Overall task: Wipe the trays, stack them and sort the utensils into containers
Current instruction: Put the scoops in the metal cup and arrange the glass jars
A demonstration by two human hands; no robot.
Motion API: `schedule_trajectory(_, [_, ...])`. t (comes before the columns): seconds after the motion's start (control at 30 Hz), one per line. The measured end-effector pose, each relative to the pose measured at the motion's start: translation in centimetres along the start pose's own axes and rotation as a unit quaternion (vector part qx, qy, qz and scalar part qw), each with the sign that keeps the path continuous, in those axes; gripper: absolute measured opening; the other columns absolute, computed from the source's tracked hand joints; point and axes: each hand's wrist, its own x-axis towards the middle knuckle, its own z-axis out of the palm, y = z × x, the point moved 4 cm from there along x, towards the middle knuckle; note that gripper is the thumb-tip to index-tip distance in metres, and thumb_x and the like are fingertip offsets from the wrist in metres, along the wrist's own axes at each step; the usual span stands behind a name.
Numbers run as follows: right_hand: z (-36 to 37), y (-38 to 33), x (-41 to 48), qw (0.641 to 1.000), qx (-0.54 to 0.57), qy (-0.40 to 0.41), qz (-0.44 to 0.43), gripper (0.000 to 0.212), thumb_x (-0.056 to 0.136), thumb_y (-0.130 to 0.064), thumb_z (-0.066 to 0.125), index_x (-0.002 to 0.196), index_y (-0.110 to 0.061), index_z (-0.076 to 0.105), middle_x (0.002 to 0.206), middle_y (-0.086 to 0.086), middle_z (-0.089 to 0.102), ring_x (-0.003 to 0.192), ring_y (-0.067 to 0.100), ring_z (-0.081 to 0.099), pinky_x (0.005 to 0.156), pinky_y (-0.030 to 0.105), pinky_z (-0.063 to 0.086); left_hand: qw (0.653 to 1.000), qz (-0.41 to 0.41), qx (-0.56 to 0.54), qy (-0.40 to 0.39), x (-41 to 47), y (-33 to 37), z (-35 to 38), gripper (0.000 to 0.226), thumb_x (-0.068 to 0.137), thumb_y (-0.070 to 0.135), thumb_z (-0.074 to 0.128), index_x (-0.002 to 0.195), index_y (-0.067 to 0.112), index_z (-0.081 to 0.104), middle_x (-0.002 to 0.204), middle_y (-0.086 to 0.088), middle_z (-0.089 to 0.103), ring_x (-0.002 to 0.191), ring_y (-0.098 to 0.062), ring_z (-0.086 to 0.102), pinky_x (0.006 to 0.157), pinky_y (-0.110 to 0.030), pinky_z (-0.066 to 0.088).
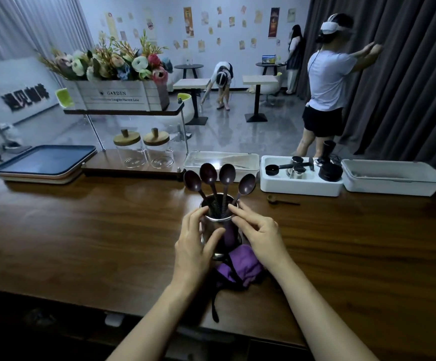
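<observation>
A shiny metal cup (220, 231) stands on the wooden counter (94, 230), directly in front of me. Several dark purple spoons (227, 173) stand in it, bowls up and fanned out. My left hand (194, 243) grips the cup from the left, thumb across its front and fingers at the rim. My right hand (259, 234) holds the cup's right side, with index finger and thumb at the rim beside a spoon handle. A crumpled purple cloth (244, 265) lies just in front of the cup, between my wrists. Stacked trays (42, 162), a blue one on top, sit at the far left.
A small wooden scoop (275, 199) lies right of the cup. Behind it are a lidded clear box (220, 160), a white bin of coffee tools (300, 187) and another white bin (393, 178). Two glass jars (144, 152) stand under a flower shelf. People move about beyond the counter.
</observation>
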Motion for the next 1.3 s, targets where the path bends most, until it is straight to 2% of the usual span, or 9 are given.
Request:
schedule_trajectory(0.13, [-1.1,1.7,-1.0,0.997,0.049,0.054,0.012,0.032,0.096,-0.011,0.065,0.127,-0.021,0.069,0.125,-0.012,0.069,0.122,0.001,0.060,0.110,0.031,0.046,1.000,-0.005,0.003,0.011,-0.1,0.3,-0.1,0.055,0.088,0.044,0.073,0.135,0.047,0.045,0.136,0.020,0.051,0.117,-0.006,0.064,0.091,-0.042,0.058])
schedule_trajectory(0.23, [-2.7,4.1,-1.4,0.991,0.051,0.092,0.081,0.035,0.096,-0.013,0.065,0.128,-0.028,0.067,0.121,-0.011,0.071,0.116,0.005,0.065,0.105,0.042,0.051,1.000,-0.009,0.005,0.013,-0.3,0.2,0.1,0.057,0.089,0.039,0.075,0.136,0.048,0.042,0.139,0.018,0.052,0.120,-0.007,0.062,0.092,-0.043,0.058])
schedule_trajectory(0.43, [-4.7,6.1,-1.8,0.977,-0.115,0.113,0.137,0.036,0.093,-0.016,0.067,0.122,-0.036,0.070,0.098,-0.012,0.074,0.088,0.001,0.068,0.083,0.022,0.058,1.000,-0.009,0.004,0.020,-0.4,-0.1,0.3,0.058,0.089,0.045,0.071,0.140,0.043,0.042,0.141,0.013,0.053,0.121,-0.008,0.062,0.092,-0.045,0.058])
schedule_trajectory(0.77, [-3.9,6.5,-1.2,0.956,-0.250,0.051,0.143,0.027,0.093,-0.024,0.066,0.116,-0.039,0.068,0.088,-0.014,0.064,0.079,0.008,0.060,0.068,0.026,0.046,1.000,-0.013,0.013,0.013,-0.4,-0.2,0.4,0.060,0.089,0.049,0.068,0.143,0.037,0.043,0.142,0.010,0.053,0.118,-0.007,0.062,0.091,-0.042,0.059])
schedule_trajectory(0.93, [-4.2,6.4,-0.8,0.968,-0.193,0.046,0.150,0.032,0.092,-0.017,0.063,0.109,-0.043,0.069,0.077,-0.006,0.064,0.070,0.007,0.059,0.062,0.028,0.048,1.000,-0.012,0.012,0.014,-0.4,-0.2,0.4,0.060,0.089,0.050,0.068,0.142,0.039,0.043,0.142,0.010,0.053,0.119,-0.006,0.062,0.091,-0.043,0.059])
schedule_trajectory(1.03, [-4.8,5.8,-0.8,0.982,-0.106,0.052,0.151,0.035,0.093,-0.008,0.062,0.110,-0.037,0.070,0.076,0.004,0.062,0.058,0.002,0.053,0.051,0.018,0.042,1.000,-0.016,0.007,0.019,-0.3,-0.1,0.3,0.060,0.087,0.053,0.068,0.140,0.039,0.044,0.143,0.010,0.052,0.119,0.003,0.058,0.093,-0.042,0.059])
schedule_trajectory(1.1, [-5.0,5.1,-0.9,0.986,-0.053,0.056,0.146,0.035,0.093,-0.003,0.061,0.114,-0.029,0.071,0.074,0.002,0.062,0.051,-0.001,0.050,0.047,0.012,0.037,1.000,-0.020,-0.002,0.018,-0.3,-0.4,0.4,0.060,0.087,0.052,0.070,0.140,0.038,0.045,0.146,0.010,0.051,0.124,-0.004,0.059,0.097,-0.045,0.057])
schedule_trajectory(1.2, [-5.2,4.1,-0.9,0.988,0.022,0.071,0.136,0.035,0.093,0.004,0.057,0.116,-0.019,0.070,0.087,0.001,0.073,0.071,0.000,0.067,0.058,0.011,0.047,0.999,-0.032,0.000,0.014,-0.2,-0.6,0.6,0.060,0.088,0.044,0.076,0.139,0.040,0.045,0.157,0.020,0.042,0.134,-0.012,0.056,0.105,-0.045,0.052])
schedule_trajectory(1.3, [-5.4,3.5,-0.7,0.987,0.050,0.087,0.122,0.037,0.093,0.004,0.055,0.115,-0.019,0.073,0.099,-0.001,0.075,0.087,0.020,0.071,0.072,0.025,0.056,0.999,-0.040,0.000,0.014,-0.1,0.0,0.7,0.058,0.086,0.053,0.068,0.137,0.041,0.044,0.148,0.042,0.038,0.132,0.000,0.055,0.106,-0.038,0.050])
